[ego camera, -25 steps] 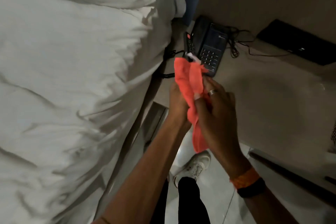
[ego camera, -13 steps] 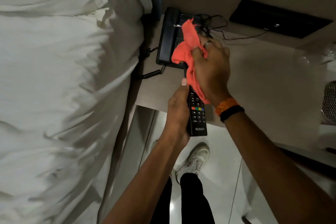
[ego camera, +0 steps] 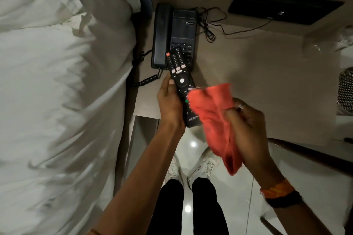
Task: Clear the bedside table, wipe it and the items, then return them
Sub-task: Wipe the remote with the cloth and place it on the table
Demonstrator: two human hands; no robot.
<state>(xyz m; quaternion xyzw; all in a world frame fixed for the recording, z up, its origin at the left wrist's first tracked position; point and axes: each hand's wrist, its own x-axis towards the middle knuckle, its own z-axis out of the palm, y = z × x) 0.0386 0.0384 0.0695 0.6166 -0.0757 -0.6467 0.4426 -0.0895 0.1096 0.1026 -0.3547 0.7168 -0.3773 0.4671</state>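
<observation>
My left hand [ego camera: 170,103] grips a black TV remote [ego camera: 179,76] by its lower half, buttons up, above the front edge of the beige bedside table [ego camera: 257,86]. My right hand [ego camera: 246,129] is shut on a bunched orange-red cloth [ego camera: 215,118]. The cloth touches the remote's lower right side and hangs down past the table edge. A black desk phone [ego camera: 173,34] with its handset and coiled cord sits at the table's back left, just beyond the remote's tip.
A bed with white bedding [ego camera: 57,91] runs along the left. Thin black cables [ego camera: 210,26] lie behind the phone and a black wall panel [ego camera: 282,5] is above. A clear wrapped item [ego camera: 324,42] and a mesh object [ego camera: 345,89] sit at right. My legs and shoes stand on glossy tiles below.
My right hand has drawn the cloth down from the remote's top end to its lower end, uncovering the upper buttons. The left hand still holds the remote.
</observation>
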